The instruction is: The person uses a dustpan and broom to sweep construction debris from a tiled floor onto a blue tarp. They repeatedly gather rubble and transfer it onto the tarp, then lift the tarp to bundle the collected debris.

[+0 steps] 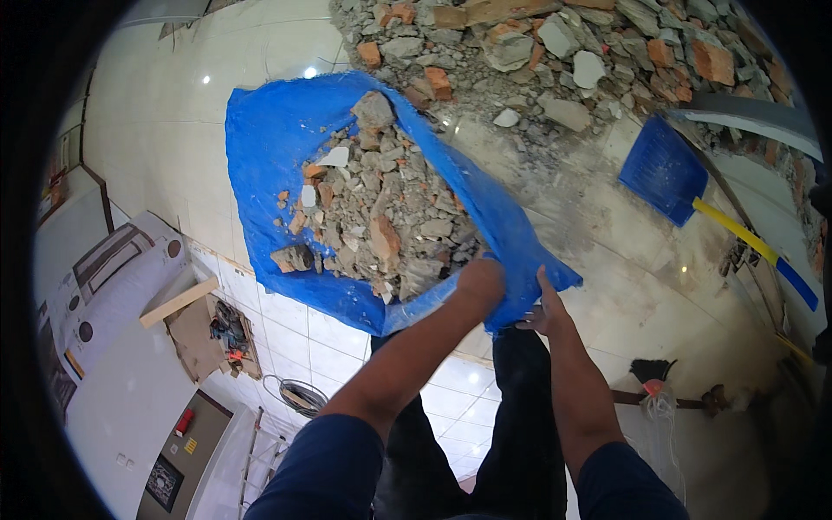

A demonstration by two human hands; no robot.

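Observation:
A blue tarp [276, 130] lies spread on the floor in front of my feet. On it is a heap of grey rubble [381, 204] with broken brick and pale tile pieces. My left hand [482, 282] is closed on the near edge of the tarp, beside the heap; its fingertips are partly hidden by the folds. Just to its right, my right hand [546, 309] grips the tarp's near right corner, thumb upward and fingers curled at the underside. The right edge of the tarp stands raised in a fold along the heap.
A large pile of rubble and bricks [520, 48] covers the floor at the far right. A blue shovel [666, 169] with a yellow handle leans at the right. A coiled cable [303, 397] and a ladder [260, 464] are at the lower left. Dusty floor tiles [598, 251] lie around the tarp.

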